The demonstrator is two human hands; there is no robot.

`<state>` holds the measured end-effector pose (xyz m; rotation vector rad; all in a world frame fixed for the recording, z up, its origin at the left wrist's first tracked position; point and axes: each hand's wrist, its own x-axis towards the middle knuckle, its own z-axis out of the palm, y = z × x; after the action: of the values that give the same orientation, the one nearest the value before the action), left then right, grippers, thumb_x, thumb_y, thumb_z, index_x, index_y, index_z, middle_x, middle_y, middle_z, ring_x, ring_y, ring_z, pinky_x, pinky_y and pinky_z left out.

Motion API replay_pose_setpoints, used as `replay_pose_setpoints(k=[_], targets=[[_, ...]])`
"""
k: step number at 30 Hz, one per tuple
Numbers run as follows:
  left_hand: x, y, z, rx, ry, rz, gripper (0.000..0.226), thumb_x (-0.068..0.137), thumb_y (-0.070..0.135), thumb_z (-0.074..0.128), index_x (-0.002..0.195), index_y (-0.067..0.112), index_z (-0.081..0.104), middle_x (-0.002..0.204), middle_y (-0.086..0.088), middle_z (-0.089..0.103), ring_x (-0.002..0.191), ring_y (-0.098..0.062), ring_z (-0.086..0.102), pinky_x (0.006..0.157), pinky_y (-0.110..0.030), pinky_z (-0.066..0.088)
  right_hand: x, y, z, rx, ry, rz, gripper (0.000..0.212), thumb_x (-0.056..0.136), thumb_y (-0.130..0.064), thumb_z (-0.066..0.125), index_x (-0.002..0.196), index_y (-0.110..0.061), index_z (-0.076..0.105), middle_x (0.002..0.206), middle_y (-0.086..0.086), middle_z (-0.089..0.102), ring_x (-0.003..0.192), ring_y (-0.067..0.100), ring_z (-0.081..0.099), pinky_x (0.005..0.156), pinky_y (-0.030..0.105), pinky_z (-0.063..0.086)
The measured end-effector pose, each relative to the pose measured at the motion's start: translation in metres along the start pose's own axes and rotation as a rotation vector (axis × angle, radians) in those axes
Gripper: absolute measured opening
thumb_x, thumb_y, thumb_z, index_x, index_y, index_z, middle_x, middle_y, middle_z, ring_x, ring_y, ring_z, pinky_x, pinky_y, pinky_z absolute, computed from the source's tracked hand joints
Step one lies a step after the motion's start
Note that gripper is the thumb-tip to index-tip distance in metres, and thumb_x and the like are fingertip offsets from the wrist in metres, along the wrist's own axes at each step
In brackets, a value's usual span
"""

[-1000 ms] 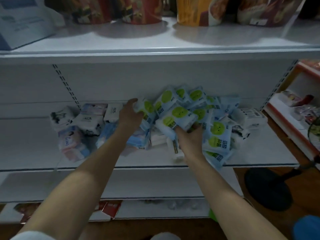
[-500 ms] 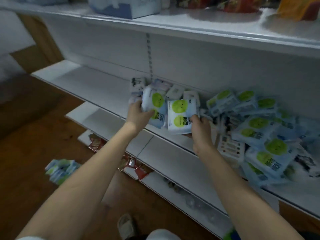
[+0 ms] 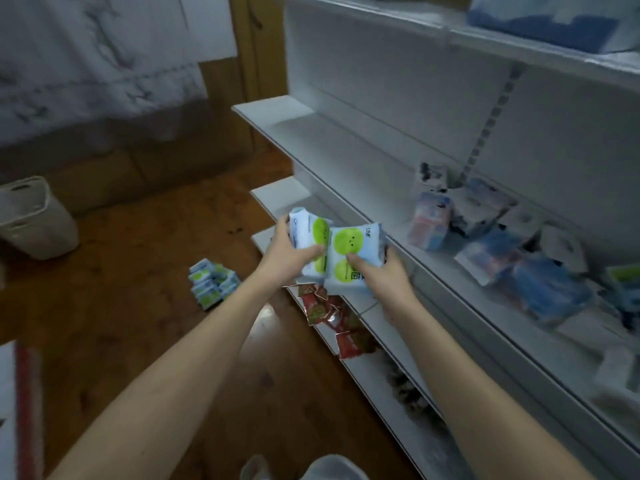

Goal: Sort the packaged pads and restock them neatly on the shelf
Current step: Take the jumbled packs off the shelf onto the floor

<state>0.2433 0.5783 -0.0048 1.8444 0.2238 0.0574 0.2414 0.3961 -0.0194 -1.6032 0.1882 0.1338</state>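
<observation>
Change: half a second ago both hands held the packs up against the jumbled pile on the middle shelf; now carried clear of it, out over the floor at centre frame, view swung left toward the bare end of the shelving.
Meaning for the task: green-dot packs pulled out of the mix, so sorting under way; likely headed for the small stack on the floor or the bare shelf stretch, cannot tell which.
Left hand (image 3: 289,252): fingers curled round the left pack (image 3: 308,237), thumb across its front.
Right hand (image 3: 384,271): gripping the right pack (image 3: 353,258) from below and the side, thumb on its face.
Hands together: close, the two packs touching and slightly overlapped.
Packs: soft, pillow-shaped plastic wrappers, white and pale blue, round lime-green dots with tiny faces; film glossy, gives under the fingers.
Mixed pile (image 3: 502,251): right of frame on the middle shelf (image 3: 346,150), blue, pink and white packets lying at all angles, blurred.
Floor stack (image 3: 213,282): same green-dot packs, left of centre on the wooden floor (image 3: 121,289), roughly squared up.
Red packets (image 3: 329,313): crinkled foil, on a lower shelf beneath the hands.
Basket (image 3: 34,220): pale, slotted plastic, left edge.
</observation>
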Motion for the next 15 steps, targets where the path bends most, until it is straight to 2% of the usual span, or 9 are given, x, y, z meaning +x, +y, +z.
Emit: replay_pose_setpoints(k=[2, 4, 6, 7, 10, 12, 15], targets=[[0.004, -0.025, -0.043, 0.014, 0.057, -0.042, 0.055, 0.081, 0.019, 0.078, 0.12, 0.022, 0.04, 0.101, 0.006, 0.062, 0.081, -0.002, 0.065, 0.07, -0.027, 0.057, 0.006, 0.005, 0.042, -0.1, -0.058, 0.038, 0.042, 0.078, -0.017, 0.08, 0.115, -0.014, 0.059, 0.104, 0.004, 0.073, 0.087, 0.017, 0.073, 0.077, 0.036, 0.06], [0.008, -0.05, -0.086, 0.012, 0.132, -0.094, 0.049, 0.08, 0.014, 0.078, 0.113, 0.019, 0.043, 0.099, -0.001, 0.064, 0.084, -0.013, 0.068, 0.065, -0.029, 0.058, 0.014, 0.01, 0.085, -0.196, -0.131, 0.027, 0.038, 0.076, -0.019, 0.081, 0.107, -0.019, 0.06, 0.101, 0.002, 0.073, 0.087, 0.018, 0.073, 0.08, 0.043, 0.06], [0.008, -0.076, -0.129, 0.007, 0.212, -0.163, 0.047, 0.079, 0.008, 0.077, 0.11, 0.014, 0.043, 0.096, -0.003, 0.064, 0.083, -0.018, 0.067, 0.055, -0.022, 0.053, 0.023, 0.015, 0.126, -0.314, -0.187, -0.001, 0.032, 0.075, -0.017, 0.081, 0.099, -0.02, 0.06, 0.097, 0.002, 0.072, 0.086, 0.019, 0.072, 0.08, 0.046, 0.06], [0.007, -0.09, -0.149, 0.001, 0.261, -0.198, 0.047, 0.078, 0.008, 0.078, 0.108, 0.012, 0.043, 0.095, -0.002, 0.064, 0.083, -0.019, 0.067, 0.056, -0.023, 0.053, 0.027, 0.018, 0.145, -0.371, -0.222, -0.007, 0.032, 0.075, -0.016, 0.081, 0.098, -0.019, 0.06, 0.097, 0.003, 0.071, 0.085, 0.019, 0.071, 0.079, 0.045, 0.06], [0.0, -0.135, -0.202, -0.002, 0.41, -0.322, 0.043, 0.073, 0.02, 0.083, 0.095, 0.018, 0.046, 0.093, 0.0, 0.063, 0.089, -0.021, 0.065, 0.073, -0.036, 0.055, 0.036, 0.033, 0.198, -0.54, -0.348, 0.0, 0.034, 0.072, -0.022, 0.082, 0.095, -0.026, 0.058, 0.094, -0.001, 0.07, 0.084, 0.018, 0.07, 0.078, 0.045, 0.06], [-0.002, -0.159, -0.228, -0.023, 0.472, -0.386, 0.042, 0.073, 0.025, 0.084, 0.087, 0.019, 0.045, 0.089, 0.0, 0.061, 0.09, -0.023, 0.065, 0.076, -0.04, 0.053, 0.043, 0.043, 0.226, -0.623, -0.421, -0.002, 0.032, 0.072, -0.023, 0.081, 0.091, -0.029, 0.056, 0.093, -0.003, 0.069, 0.085, 0.018, 0.069, 0.08, 0.044, 0.059], [-0.002, -0.189, -0.253, -0.029, 0.523, -0.487, 0.045, 0.074, 0.023, 0.082, 0.097, 0.012, 0.045, 0.094, -0.005, 0.06, 0.088, -0.024, 0.063, 0.072, -0.038, 0.052, 0.057, 0.057, 0.26, -0.711, -0.496, 0.017, 0.033, 0.076, -0.021, 0.079, 0.1, -0.022, 0.057, 0.097, -0.001, 0.067, 0.089, 0.019, 0.066, 0.081, 0.041, 0.057]])
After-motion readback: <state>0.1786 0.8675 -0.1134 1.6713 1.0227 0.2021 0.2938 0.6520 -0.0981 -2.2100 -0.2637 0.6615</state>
